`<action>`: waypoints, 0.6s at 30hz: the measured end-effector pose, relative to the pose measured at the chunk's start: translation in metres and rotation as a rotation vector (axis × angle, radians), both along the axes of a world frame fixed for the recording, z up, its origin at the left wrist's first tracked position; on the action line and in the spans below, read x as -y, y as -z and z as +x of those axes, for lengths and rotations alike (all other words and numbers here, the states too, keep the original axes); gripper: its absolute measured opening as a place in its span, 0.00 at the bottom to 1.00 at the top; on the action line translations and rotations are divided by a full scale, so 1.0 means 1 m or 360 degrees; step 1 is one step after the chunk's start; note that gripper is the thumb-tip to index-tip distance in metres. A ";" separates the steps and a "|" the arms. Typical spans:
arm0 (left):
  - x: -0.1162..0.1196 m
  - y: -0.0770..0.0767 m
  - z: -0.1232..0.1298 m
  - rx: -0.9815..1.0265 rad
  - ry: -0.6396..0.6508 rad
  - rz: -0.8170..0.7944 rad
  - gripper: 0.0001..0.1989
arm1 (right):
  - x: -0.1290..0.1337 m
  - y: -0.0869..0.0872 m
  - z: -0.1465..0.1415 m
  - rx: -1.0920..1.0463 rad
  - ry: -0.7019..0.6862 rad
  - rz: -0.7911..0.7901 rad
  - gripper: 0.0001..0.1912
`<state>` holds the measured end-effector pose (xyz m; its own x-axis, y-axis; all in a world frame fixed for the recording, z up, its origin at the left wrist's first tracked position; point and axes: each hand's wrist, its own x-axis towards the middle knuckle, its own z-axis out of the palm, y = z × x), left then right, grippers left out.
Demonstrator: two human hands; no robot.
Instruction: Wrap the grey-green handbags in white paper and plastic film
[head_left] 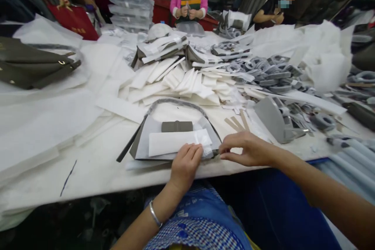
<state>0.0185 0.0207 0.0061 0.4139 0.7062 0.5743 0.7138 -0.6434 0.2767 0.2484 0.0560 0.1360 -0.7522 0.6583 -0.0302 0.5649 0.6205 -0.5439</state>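
A blue apron (211, 218) fronts the near-centre handbag (177, 126), its handle (178, 102) wrapped, left-side strip (126, 147) bare; the left hand (186, 164) presses white paper (165, 143) flat, the half-curled right hand's (254, 149) hold unclear.

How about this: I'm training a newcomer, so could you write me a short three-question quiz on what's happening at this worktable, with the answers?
1. Multiple choice: What do the fingers of the person's left hand rest on?
a) the red bag
b) the white strip laid over the bag in front of the person
c) the blue apron

2. True or false: The handle of the bag in front of the person lies on the side nearest the person's body.

3. Fill in the blank: On the person's left wrist is a silver-coloured ____.

Key: 1 b; 2 false; 3 bangle
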 end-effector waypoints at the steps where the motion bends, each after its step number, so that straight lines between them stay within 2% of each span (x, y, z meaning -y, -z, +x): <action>1: 0.000 0.000 0.000 0.0001 -0.0004 -0.0003 0.12 | -0.012 0.001 -0.011 0.0067 -0.0100 -0.0035 0.09; 4: 0.001 0.002 0.001 0.0033 -0.0025 -0.0002 0.12 | -0.042 0.006 -0.035 0.0361 -0.0303 -0.0084 0.08; 8: 0.001 0.002 0.002 0.0085 -0.0062 0.0033 0.09 | -0.069 0.011 -0.056 0.0855 -0.0426 -0.0012 0.06; 15: 0.001 -0.002 0.001 0.0079 -0.0109 0.0022 0.08 | -0.084 0.016 -0.093 0.1402 -0.0655 0.0221 0.05; 18: 0.002 -0.002 0.001 0.0085 -0.0110 0.0026 0.09 | -0.091 0.020 -0.100 0.1465 -0.0698 0.0276 0.08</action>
<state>0.0194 0.0187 0.0082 0.3333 0.7223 0.6059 0.7412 -0.5980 0.3052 0.1484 0.1469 0.1163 -0.6606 0.3822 -0.6462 0.4223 0.9008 0.1010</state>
